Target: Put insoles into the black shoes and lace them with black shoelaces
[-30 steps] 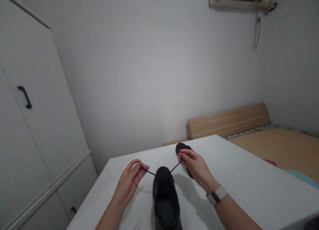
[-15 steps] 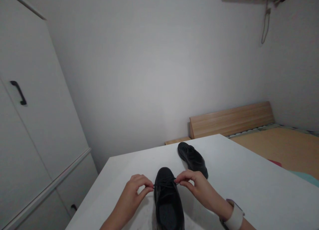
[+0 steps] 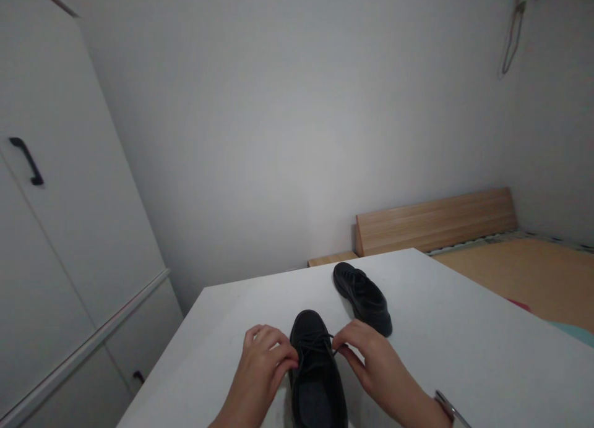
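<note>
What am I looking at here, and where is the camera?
No machine here: a person wears a camera on the head, looking down at their own two bare hands. On the white table stand two black leather lace-up shoes. The near shoe lies between the hands, toe pointing away. The left hand and the right hand each pinch its thin black lace at the sides of the shoe. The far shoe sits untouched behind. A white cupboard stands at left, a wooden bed frame at right.
</note>
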The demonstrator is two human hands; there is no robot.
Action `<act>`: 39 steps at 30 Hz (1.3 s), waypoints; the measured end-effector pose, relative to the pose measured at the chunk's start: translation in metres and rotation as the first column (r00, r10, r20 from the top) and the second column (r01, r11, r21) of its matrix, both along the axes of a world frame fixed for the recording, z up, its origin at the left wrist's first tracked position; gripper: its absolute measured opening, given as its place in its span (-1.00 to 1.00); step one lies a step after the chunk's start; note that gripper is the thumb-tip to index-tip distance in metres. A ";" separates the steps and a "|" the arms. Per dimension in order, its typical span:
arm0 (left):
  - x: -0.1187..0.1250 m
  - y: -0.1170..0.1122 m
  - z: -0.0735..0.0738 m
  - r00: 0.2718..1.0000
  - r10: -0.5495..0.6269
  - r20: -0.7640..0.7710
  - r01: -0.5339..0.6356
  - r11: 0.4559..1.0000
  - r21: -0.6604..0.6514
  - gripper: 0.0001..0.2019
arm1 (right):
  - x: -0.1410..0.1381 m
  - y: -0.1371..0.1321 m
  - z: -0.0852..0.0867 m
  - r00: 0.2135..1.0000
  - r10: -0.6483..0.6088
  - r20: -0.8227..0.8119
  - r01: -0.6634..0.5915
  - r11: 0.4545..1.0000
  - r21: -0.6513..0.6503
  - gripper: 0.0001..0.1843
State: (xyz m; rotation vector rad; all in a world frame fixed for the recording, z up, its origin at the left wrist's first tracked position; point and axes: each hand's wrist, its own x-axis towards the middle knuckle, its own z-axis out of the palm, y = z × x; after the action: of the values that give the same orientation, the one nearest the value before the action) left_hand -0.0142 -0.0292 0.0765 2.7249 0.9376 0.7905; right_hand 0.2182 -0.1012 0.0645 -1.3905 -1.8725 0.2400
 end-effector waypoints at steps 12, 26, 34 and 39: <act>-0.001 -0.002 -0.012 0.977 0.009 0.214 0.046 0.967 -0.250 -0.88 | -0.003 -0.003 -0.007 0.993 -0.033 -0.116 0.037 0.999 0.027 -0.78; 0.022 -0.028 0.008 0.985 0.104 -0.140 -0.135 0.962 -0.237 -0.62 | -0.026 -0.013 0.015 0.985 0.034 0.168 -0.018 0.995 -0.100 -0.56; 0.043 -0.034 0.030 0.879 0.196 -0.435 -0.285 0.947 -0.148 -0.66 | -0.057 0.002 0.038 0.813 -0.057 0.579 0.212 0.956 -0.204 -0.58; 0.028 -0.029 0.047 0.986 0.155 -0.058 -0.165 0.953 -0.255 -0.78 | -0.051 0.007 0.046 0.904 -0.107 0.413 0.119 0.993 -0.003 -0.69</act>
State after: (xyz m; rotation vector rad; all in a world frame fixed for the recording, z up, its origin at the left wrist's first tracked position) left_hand 0.0140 -0.0582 0.1233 2.4701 1.1906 0.5944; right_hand 0.1670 -0.0940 0.1104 -1.6626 -2.1198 -0.0979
